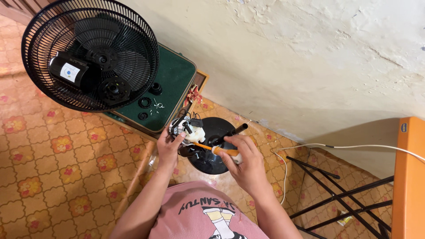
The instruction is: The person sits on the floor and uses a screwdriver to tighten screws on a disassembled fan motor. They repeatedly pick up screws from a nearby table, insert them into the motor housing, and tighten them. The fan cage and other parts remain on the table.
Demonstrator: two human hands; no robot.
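- Two hands in view, both the person's own, working above one round black fan base (211, 164) on the floor, near the middle of the scene.
- One screwdriver (215, 150), orange shaft and handle. Long axis runs roughly left-right, slightly tilted: tip points left and a little far, into the motor assembly; handle end sits right, in the palm.
- Right hand (245, 161): fingers curled narrow around the screwdriver handle, thumb on top.
- One motor assembly (188, 129), white plastic housing with black parts and wires, sitting over the left-far edge of the base.
- Left hand (169, 148): fingers wrapped around the near-left side of the motor assembly, thumb up against the white housing.
- One black pole (231, 134) rising from the base, axis angled toward far-right, end just beyond the right hand's fingertips.
- One black fan grille (90, 55), far left, with the blades behind it and one black cylindrical part with a white label lying on it.
- One green case (164, 90) under and right of the grille; three small black rings on its top, plus a few tiny screws, count unclear.
- One white cable (354, 146) running along the floor to the right.
- One orange panel (409, 177) at the right edge; black metal frame (336, 194) beside it.
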